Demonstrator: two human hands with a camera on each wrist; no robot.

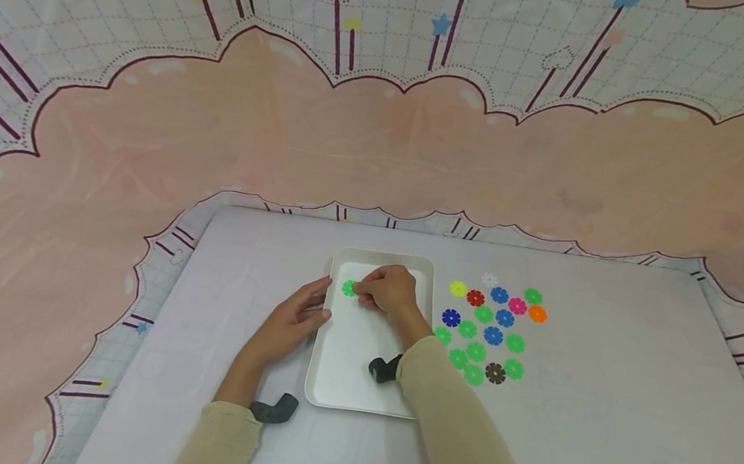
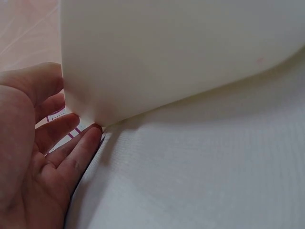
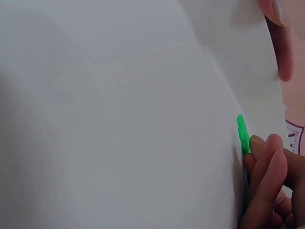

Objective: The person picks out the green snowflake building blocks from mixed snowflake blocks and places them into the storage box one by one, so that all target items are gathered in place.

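Note:
A green notched disc (image 1: 349, 288), flower-shaped, is at the upper left inside a white tray (image 1: 363, 386). My right hand (image 1: 392, 292) reaches over the tray and pinches this disc at its edge between thumb and fingertips. From the right wrist, the green disc (image 3: 242, 133) appears edge-on at the fingertips, close over the tray floor. My left hand (image 1: 291, 320) is at the tray's left side, its fingers loosely spread. In the left wrist view its fingertips touch the tray's outer wall (image 2: 143, 57).
Right of the tray lie several loose notched discs: green discs (image 1: 476, 352), blue discs (image 1: 493, 336), a yellow disc (image 1: 459, 289), an orange disc (image 1: 538, 314) and a brown disc (image 1: 495, 373) among them. A white cloth (image 1: 631, 388) covers the table. Behind hangs a patterned curtain (image 1: 383, 140).

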